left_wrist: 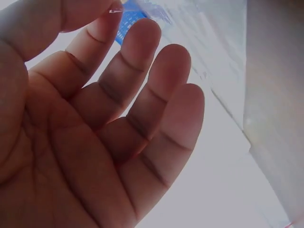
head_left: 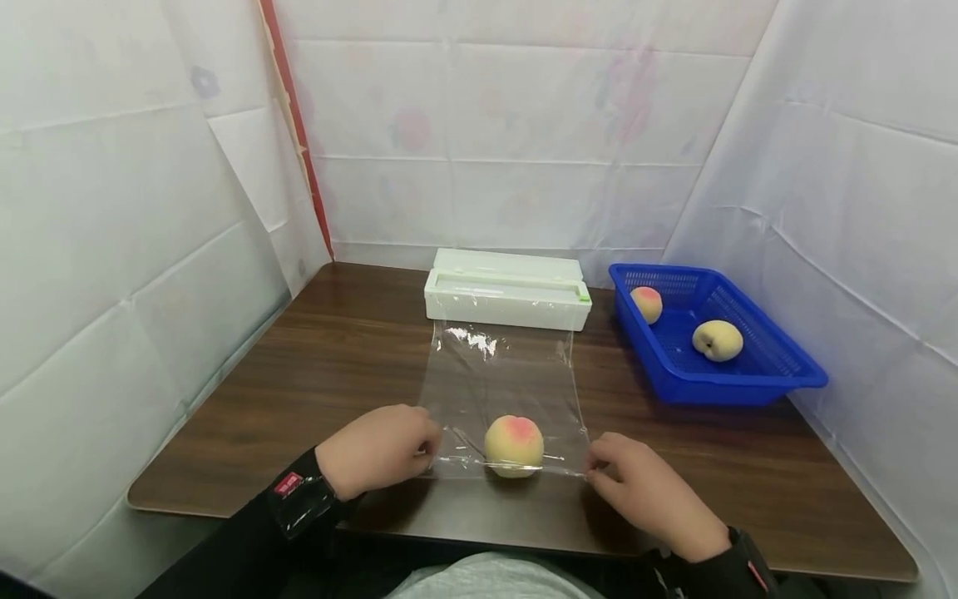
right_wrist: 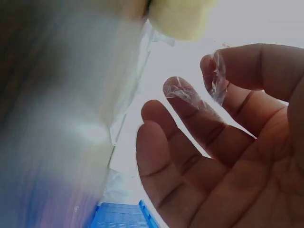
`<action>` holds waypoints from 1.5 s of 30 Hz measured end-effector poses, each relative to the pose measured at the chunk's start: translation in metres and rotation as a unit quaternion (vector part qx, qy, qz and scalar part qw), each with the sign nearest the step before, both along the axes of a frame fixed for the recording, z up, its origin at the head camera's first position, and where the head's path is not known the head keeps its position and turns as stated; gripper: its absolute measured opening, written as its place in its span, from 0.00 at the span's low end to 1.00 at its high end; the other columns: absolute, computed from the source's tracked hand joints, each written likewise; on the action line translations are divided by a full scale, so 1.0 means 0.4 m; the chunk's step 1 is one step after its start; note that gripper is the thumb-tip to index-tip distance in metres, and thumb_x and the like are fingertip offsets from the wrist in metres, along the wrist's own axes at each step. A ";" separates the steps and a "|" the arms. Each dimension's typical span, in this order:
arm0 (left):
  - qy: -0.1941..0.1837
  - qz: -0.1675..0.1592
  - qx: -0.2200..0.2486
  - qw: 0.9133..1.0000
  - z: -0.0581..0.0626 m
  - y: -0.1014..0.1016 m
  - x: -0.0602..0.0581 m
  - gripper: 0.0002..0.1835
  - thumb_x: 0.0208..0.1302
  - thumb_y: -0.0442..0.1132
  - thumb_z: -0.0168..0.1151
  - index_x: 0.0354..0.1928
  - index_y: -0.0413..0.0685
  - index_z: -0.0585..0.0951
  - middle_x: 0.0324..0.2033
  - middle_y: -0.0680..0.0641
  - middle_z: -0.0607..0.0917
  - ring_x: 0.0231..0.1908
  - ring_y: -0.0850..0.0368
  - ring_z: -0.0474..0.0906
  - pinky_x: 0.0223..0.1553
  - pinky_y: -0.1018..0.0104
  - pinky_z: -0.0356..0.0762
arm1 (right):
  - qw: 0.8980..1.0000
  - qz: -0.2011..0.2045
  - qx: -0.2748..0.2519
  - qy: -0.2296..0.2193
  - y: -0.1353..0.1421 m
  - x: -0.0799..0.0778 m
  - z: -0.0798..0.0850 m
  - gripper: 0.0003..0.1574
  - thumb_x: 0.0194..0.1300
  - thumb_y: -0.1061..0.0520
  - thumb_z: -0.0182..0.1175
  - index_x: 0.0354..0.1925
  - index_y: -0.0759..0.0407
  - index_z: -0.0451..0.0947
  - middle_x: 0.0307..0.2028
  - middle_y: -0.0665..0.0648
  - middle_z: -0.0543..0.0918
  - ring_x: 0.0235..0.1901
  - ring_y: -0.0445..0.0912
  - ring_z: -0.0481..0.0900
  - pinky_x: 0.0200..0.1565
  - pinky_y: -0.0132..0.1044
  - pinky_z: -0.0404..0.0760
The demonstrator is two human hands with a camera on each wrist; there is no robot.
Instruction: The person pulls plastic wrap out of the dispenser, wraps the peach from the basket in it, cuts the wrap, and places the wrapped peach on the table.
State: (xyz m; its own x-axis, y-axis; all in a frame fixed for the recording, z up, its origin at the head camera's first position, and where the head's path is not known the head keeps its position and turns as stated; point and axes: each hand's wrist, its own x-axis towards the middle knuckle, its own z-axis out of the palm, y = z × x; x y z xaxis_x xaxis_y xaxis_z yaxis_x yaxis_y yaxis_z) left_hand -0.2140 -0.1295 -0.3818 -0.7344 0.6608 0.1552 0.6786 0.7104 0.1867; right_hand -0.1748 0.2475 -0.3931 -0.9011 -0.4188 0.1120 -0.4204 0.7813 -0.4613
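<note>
A sheet of clear plastic wrap [head_left: 486, 374] stretches from the white dispenser box [head_left: 509, 304] toward the table's front. My left hand [head_left: 389, 449] pinches its near left corner between thumb and index finger; the other fingers are loosely bent in the left wrist view. At the near right corner my right hand [head_left: 636, 487] pinches the wrap the same way, and crumpled film [right_wrist: 219, 78] shows between thumb and index finger in the right wrist view. Between the hands a yellow peach [head_left: 514, 449] with a pink top sits on the table, with the wrap's near edge lying across its front.
A blue plastic basket [head_left: 718, 389] stands at the back right, holding two more peaches, one pink-topped [head_left: 647, 304] and one yellow [head_left: 718, 341]. The dispenser's lid [head_left: 509, 262] is raised at the back. White sheeting [head_left: 524, 125] walls the brown table [head_left: 314, 374] on three sides.
</note>
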 end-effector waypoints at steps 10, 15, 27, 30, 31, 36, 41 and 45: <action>0.076 -0.029 -0.015 0.997 0.000 0.116 -0.043 0.16 0.62 0.36 0.71 0.53 0.52 0.86 0.47 0.51 0.86 0.46 0.55 0.82 0.50 0.60 0.84 | 1.000 -0.012 -0.015 -0.024 0.007 -0.005 -0.012 0.13 0.70 0.61 0.64 0.31 0.46 0.75 0.31 0.44 0.73 0.32 0.36 0.70 0.38 0.34 0.73; 0.077 -0.119 -0.031 0.989 -0.004 0.221 -0.010 0.39 0.62 0.57 0.78 0.74 0.66 0.74 0.69 0.50 0.76 0.63 0.50 0.77 0.58 0.58 0.84 | 0.999 -0.009 -0.032 -0.008 0.006 -0.003 -0.018 0.15 0.72 0.62 0.63 0.30 0.47 0.73 0.30 0.43 0.73 0.32 0.35 0.69 0.37 0.33 0.71; 0.018 -0.113 -0.020 0.993 0.008 0.243 -0.062 0.27 0.61 0.51 0.79 0.60 0.55 0.84 0.58 0.54 0.84 0.54 0.59 0.83 0.58 0.67 0.81 | 0.997 -0.033 -0.054 -0.037 0.018 -0.010 -0.019 0.12 0.74 0.60 0.62 0.32 0.48 0.75 0.31 0.44 0.75 0.32 0.36 0.71 0.36 0.33 0.69; 0.013 -0.122 -0.004 0.992 0.018 0.239 -0.070 0.26 0.60 0.52 0.80 0.59 0.54 0.86 0.53 0.53 0.82 0.49 0.61 0.82 0.52 0.70 0.81 | 0.997 -0.040 -0.055 -0.046 0.017 -0.016 -0.014 0.10 0.74 0.60 0.62 0.33 0.49 0.76 0.31 0.46 0.76 0.32 0.37 0.71 0.35 0.33 0.69; 0.014 -0.120 -0.004 0.993 0.018 0.239 -0.073 0.26 0.60 0.52 0.80 0.59 0.55 0.86 0.52 0.54 0.82 0.47 0.62 0.81 0.50 0.71 0.81 | 0.996 -0.044 -0.056 -0.047 0.016 -0.018 -0.012 0.09 0.74 0.60 0.62 0.34 0.50 0.77 0.32 0.46 0.76 0.32 0.38 0.71 0.36 0.34 0.69; -0.003 -0.111 0.002 0.994 0.027 0.235 -0.091 0.28 0.61 0.52 0.79 0.63 0.55 0.86 0.48 0.56 0.83 0.43 0.66 0.78 0.48 0.73 0.79 | 0.989 -0.105 -0.099 0.013 -0.001 -0.018 0.013 0.13 0.69 0.68 0.57 0.42 0.53 0.83 0.42 0.50 0.85 0.41 0.42 0.79 0.42 0.36 0.78; -0.046 -0.107 0.007 0.993 0.035 0.228 -0.123 0.29 0.64 0.50 0.78 0.65 0.52 0.85 0.50 0.54 0.86 0.45 0.67 0.78 0.48 0.74 0.79 | 0.968 -0.073 -0.160 0.181 -0.059 0.011 0.045 0.18 0.69 0.72 0.59 0.42 0.51 0.86 0.41 0.46 0.87 0.42 0.36 0.81 0.44 0.35 0.81; -0.077 -0.111 0.016 0.991 0.039 0.224 -0.152 0.26 0.63 0.49 0.78 0.62 0.51 0.87 0.50 0.54 0.88 0.45 0.66 0.80 0.47 0.73 0.79 | 0.970 0.071 -0.122 0.200 -0.128 0.016 0.051 0.16 0.66 0.71 0.67 0.42 0.51 0.87 0.40 0.44 0.86 0.38 0.35 0.80 0.40 0.33 0.83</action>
State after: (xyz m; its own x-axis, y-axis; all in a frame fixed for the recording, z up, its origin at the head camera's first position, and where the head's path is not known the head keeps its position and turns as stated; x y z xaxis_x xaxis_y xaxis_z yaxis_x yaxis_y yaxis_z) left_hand -0.2748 -0.0397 -0.3662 -0.5886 0.8048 0.0761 0.7788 0.5393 0.3202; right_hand -0.1684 0.1962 -0.3728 -0.7001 -0.4528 0.5521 -0.6994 0.5909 -0.4021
